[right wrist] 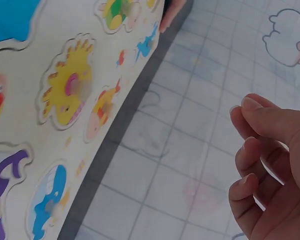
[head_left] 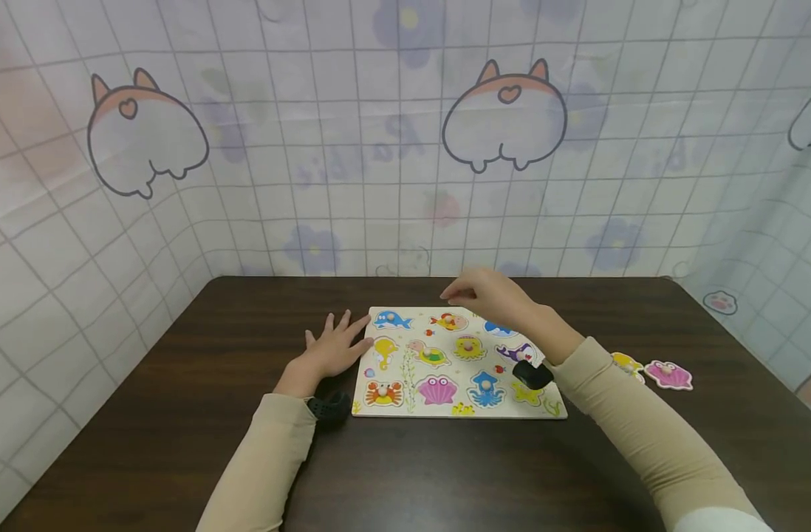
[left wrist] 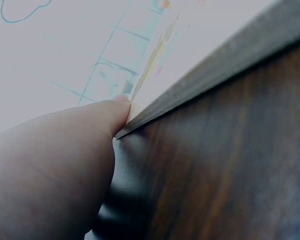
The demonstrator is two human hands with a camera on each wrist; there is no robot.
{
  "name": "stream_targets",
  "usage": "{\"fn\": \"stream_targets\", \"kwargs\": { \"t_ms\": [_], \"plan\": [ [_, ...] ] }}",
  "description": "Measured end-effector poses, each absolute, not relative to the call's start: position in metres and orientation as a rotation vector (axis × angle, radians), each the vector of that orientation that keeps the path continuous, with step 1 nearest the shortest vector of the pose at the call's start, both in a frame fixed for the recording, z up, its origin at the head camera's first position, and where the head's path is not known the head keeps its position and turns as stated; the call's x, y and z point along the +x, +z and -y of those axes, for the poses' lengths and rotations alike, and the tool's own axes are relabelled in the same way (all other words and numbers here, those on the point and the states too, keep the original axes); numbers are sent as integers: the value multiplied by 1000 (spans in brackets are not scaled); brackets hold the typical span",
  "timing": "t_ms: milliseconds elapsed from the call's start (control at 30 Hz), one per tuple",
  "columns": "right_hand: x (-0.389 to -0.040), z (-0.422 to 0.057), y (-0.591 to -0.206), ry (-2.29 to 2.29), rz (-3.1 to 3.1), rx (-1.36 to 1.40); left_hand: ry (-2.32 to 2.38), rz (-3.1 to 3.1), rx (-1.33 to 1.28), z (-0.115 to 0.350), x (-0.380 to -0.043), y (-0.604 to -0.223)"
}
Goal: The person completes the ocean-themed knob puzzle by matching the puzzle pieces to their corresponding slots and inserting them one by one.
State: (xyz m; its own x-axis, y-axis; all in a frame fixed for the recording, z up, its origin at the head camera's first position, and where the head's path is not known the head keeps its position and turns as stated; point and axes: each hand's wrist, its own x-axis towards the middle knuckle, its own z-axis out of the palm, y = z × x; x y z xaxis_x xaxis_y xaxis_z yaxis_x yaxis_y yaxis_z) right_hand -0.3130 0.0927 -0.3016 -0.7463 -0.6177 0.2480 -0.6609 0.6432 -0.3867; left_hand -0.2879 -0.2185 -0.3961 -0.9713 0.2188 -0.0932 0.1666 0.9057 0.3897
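A white wooden puzzle board (head_left: 455,375) with colourful sea animals lies on the dark table; many of them have small knobs. My left hand (head_left: 334,349) has its fingers spread, with fingertips touching the board's left edge. In the left wrist view the thumb (left wrist: 121,102) meets the board's edge. Above the back edge of the board hovers my right hand (head_left: 490,294). Its fingers are loosely bent and nothing shows between them. In the right wrist view the thumb (right wrist: 270,120) lies near the index fingertip, apart from the board. The right forearm hides part of the board's right side.
On the table (head_left: 179,414), right of the board, lie a pink shell piece (head_left: 669,374) and a yellow piece (head_left: 628,362) partly hidden by the right sleeve. A white gridded curtain (head_left: 392,199) with animal drawings surrounds the table's back and sides.
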Motion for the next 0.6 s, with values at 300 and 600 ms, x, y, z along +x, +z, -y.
{"fn": "stream_targets", "kwargs": {
  "t_ms": [300, 600],
  "plan": [
    [-298, -136, -303, 700, 2825, 1155, 582, -2932, 290, 220, -286, -395],
    [-287, -190, -302, 730, 2817, 1102, 591, -2927, 311, 216, -285, -393]
  ]
}}
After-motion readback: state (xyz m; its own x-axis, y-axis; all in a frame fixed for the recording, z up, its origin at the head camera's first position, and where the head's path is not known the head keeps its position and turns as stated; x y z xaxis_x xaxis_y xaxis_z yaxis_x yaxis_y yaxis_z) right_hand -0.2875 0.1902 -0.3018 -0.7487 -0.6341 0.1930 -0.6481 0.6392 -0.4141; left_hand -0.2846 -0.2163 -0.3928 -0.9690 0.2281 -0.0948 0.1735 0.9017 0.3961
